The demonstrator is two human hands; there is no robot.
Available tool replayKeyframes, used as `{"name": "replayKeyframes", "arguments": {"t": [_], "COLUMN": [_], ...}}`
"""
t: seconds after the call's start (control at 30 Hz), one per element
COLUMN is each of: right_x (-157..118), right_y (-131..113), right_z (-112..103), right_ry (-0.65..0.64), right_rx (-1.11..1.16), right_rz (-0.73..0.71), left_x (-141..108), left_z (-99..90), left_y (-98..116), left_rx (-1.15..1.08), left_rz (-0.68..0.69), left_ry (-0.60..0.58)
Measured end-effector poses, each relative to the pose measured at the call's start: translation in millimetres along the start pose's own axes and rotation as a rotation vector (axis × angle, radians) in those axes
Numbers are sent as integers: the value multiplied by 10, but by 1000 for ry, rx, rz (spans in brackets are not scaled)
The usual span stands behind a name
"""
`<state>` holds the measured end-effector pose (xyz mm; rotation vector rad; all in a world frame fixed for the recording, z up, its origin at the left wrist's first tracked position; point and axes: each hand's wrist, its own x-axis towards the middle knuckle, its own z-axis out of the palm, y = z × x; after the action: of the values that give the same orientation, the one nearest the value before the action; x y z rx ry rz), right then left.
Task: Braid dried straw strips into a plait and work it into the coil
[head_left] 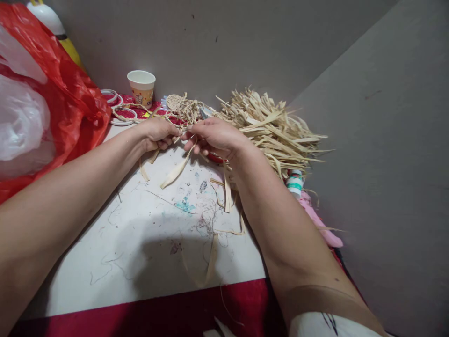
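Observation:
My left hand (159,133) and my right hand (212,135) meet fingertip to fingertip above the far part of the white board (133,262). Both pinch a thin strand of dried plant fibre between them. A wide, pale strip (175,172) hangs below my right fingers. Behind the hands lies a tangle of braided cord (191,110) with a small coiled disc (174,101). A large bundle of dry strips (273,126) rests beyond my right wrist.
A paper cup (141,89) and white rings (124,116) stand at the back left. Red and clear plastic bags (80,103) fill the left side. A small white-green bottle (294,183) and pink cloth (319,220) lie right, beside a grey wall (379,140).

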<state>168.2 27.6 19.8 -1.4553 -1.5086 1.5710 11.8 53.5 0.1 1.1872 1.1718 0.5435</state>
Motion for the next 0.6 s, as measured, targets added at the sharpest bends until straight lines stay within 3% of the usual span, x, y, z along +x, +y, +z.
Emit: {"name": "replayKeyframes", "arguments": {"t": [0.33, 0.6], "right_x": [-33, 21], "right_y": [37, 80], "right_z": [-93, -100], "right_ry": [-85, -110], "right_rx": [284, 278], "right_rz": [-141, -120], "left_x": [-57, -58], "left_z": [32, 28], "left_y": [13, 4], "left_rx": [-19, -53], "left_rz": [5, 27], "left_ry": [9, -39]}}
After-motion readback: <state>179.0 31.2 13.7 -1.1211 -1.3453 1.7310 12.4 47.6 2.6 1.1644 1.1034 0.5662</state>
